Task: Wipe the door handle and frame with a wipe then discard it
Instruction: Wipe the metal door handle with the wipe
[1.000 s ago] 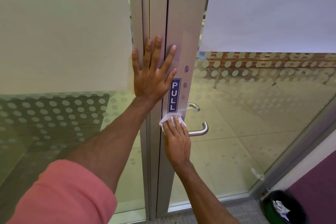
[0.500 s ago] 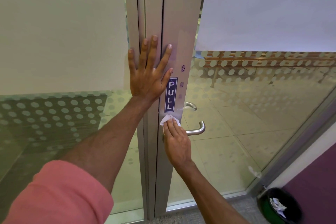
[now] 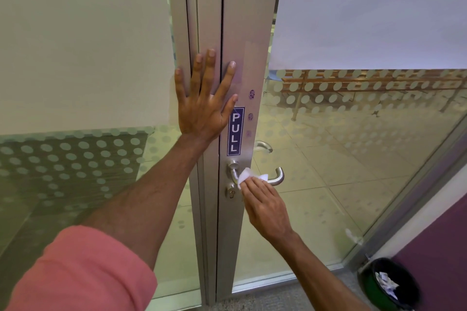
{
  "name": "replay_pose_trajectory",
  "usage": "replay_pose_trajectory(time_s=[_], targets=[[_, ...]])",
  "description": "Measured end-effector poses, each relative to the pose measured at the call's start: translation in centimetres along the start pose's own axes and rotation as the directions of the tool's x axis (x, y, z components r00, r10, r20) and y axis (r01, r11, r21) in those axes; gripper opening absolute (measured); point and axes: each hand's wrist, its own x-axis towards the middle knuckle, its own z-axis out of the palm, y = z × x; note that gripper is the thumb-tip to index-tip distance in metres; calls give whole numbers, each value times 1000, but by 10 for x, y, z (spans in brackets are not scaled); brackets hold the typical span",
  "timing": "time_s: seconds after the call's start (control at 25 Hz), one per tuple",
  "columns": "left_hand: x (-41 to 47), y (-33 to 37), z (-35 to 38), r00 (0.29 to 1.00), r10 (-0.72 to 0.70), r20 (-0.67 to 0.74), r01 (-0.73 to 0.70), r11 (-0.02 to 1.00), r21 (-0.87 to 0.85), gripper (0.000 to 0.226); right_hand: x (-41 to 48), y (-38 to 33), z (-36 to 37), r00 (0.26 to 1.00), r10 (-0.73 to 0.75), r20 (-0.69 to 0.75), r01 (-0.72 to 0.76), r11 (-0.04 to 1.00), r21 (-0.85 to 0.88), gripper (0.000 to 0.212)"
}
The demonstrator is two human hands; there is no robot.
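A silver lever door handle (image 3: 277, 177) juts from the metal door frame (image 3: 246, 33), below a blue PULL sticker (image 3: 235, 131). My right hand (image 3: 265, 206) presses a white wipe (image 3: 246, 176) onto the middle of the handle's bar, hiding that part. A keyhole cylinder (image 3: 230, 192) shows just left of the hand. My left hand (image 3: 204, 101) lies flat with fingers spread on the frame above the sticker, across the seam of the two metal posts.
Frosted, dotted glass panels flank the frame on both sides. A black bin with a green liner (image 3: 389, 285) holding crumpled paper stands on the floor at the lower right, beside a purple wall (image 3: 434, 255).
My right hand has slid with the wipe from the frame below the PULL sticker rightward onto the handle bar, uncovering the handle's base and keyhole. My left hand stays flat on the frame.
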Motion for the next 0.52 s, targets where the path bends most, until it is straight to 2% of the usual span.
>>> replay_pose_trajectory(time_s=[0.12,0.24,0.44,0.52], targets=[[-1,0,1,1000,6,-6,-5,1000,9,60,-10,31,-9,996,84,-41,-83,996,30,32],[3,-1,1,1000,6,3,-6,1000,12,61,-9,50,-17,986,167,13,-167,981,100,31],[0,0,0,999,2,37,-3,1000,20,59,-5,35,-14,945,327,22,-324,923,209,34],[3,-1,-3,997,-27,79,28,1000,-12,59,-4,22,-17,950,312,29,-311,929,200,35]])
